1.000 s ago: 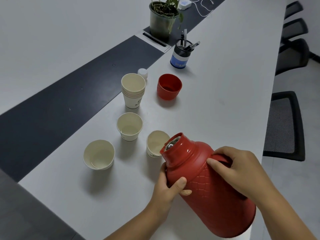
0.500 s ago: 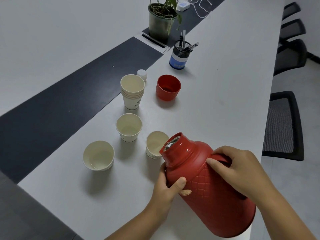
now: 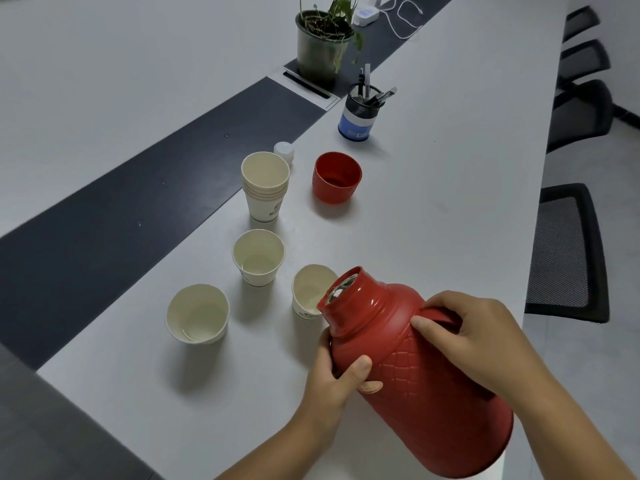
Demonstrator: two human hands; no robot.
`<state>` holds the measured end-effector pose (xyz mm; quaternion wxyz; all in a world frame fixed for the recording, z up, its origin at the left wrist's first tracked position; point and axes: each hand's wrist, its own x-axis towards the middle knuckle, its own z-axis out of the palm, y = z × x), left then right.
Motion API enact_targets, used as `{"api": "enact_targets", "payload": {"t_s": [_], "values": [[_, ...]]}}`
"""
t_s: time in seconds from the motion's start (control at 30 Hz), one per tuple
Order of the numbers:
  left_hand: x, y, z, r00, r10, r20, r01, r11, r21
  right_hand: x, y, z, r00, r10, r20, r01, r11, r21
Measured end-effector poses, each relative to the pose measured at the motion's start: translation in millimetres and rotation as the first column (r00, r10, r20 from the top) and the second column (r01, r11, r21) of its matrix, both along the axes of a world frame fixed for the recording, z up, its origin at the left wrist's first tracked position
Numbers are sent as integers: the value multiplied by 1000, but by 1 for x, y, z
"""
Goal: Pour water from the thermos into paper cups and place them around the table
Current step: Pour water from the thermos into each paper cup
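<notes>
2 hands hold the red thermos point(image 3: 426, 386), which is tilted with its open mouth toward the nearest paper cup point(image 3: 309, 292). Right hand point(image 3: 474, 336) has its fingers curled round the handle at the shoulder, thumb laid on the body. Left hand point(image 3: 337, 375) cups the body just below the neck, thumb pressed on the front, fingers wrapped behind. The mouth sits just above and beside that cup's rim, overlapping it from this view; whether water is flowing cannot be told. Beyond the left hand, 1 cup point(image 3: 258, 256) stands farther out and 1 cup point(image 3: 197, 313) stands off to its left, all apart from each other. Farther still from the grip stand a stack of cups point(image 3: 265, 187) and the red lid point(image 3: 336, 177), open side up. All rest on the white table point(image 3: 433, 202).
</notes>
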<state>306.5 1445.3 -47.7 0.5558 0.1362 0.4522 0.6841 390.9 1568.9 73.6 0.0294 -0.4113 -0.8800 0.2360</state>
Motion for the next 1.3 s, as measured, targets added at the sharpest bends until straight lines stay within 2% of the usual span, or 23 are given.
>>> {"api": "enact_targets", "payload": {"t_s": [1.03,1.3], "values": [[-1,1,-2,1000,4,7,-4,1000,-11,0,1,-2,1000,15,15,-15,1000,18],[-7,0,2,998,-3,-63,2,1000,-8,9,-1,-4,998,5,-67,-7,999,-41]]}}
